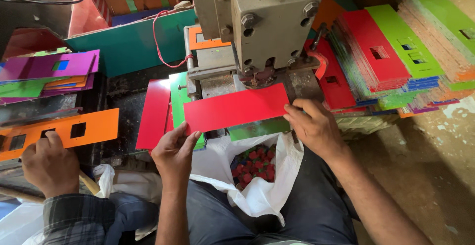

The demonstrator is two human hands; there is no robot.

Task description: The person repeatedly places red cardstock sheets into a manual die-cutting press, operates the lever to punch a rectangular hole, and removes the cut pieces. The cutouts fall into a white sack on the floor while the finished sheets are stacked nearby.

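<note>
On a dusty floor at frame centre, a grey steel press bears a glossy flat red sheet, each end pinched by left hand and right hand, above a white bag.

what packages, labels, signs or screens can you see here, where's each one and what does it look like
No labels, signs or screens show.
White plastic bag: open below the press, between the person's knees, holding small red, green and blue cut pieces.
Second white bag: crumpled, lower left, beside a co-worker's hand.
Not packaging: the red sheet held flat by the left hand and right hand.
</note>
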